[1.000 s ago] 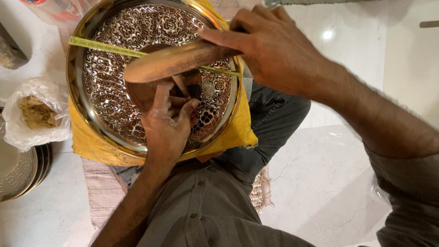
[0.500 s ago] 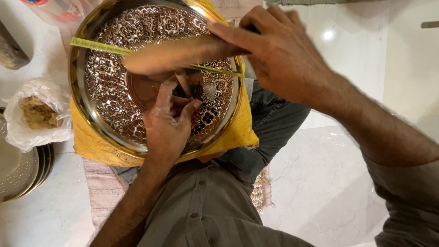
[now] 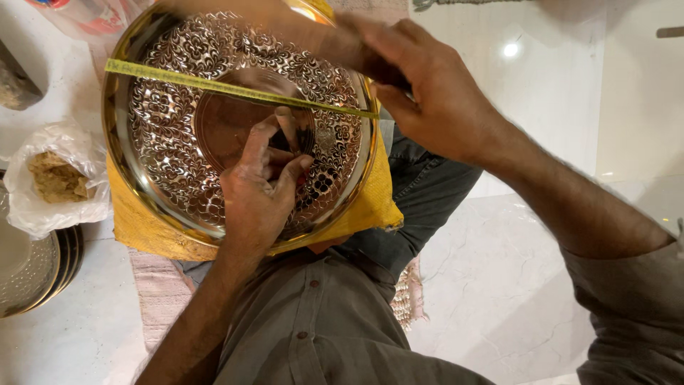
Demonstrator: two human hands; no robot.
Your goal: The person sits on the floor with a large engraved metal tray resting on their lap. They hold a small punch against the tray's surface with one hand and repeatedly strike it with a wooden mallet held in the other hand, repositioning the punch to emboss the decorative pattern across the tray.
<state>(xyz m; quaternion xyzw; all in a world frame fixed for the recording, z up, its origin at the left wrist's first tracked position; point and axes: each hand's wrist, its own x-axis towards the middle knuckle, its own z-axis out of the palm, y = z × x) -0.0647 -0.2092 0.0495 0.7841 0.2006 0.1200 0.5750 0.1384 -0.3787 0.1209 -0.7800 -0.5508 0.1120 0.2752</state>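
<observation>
Brass plate (image 3: 178,178): large, round, covered in a cut floral pattern, with a plain disc at its middle; it rests on the person's lap.
Yellow cloth (image 3: 142,228): lies under the plate and shows past its lower rim and right edge.
Tape (image 3: 214,84): a thin yellow-green strip stretched straight across the upper half of the plate, rim to rim.
Left hand (image 3: 260,192): lies on the plate near the middle, fingers bunched and pinched together on a small dark tool whose tip touches the metal; the tool is mostly hidden.
Right hand (image 3: 434,93): over the plate's upper right rim, fingers curled round a brown wooden handle (image 3: 285,25), which is blurred.
Plastic bag (image 3: 53,178): left of the plate on the white floor, with brownish lumps inside.
Stacked dishes (image 3: 35,271): at the left edge, below the bag.
</observation>
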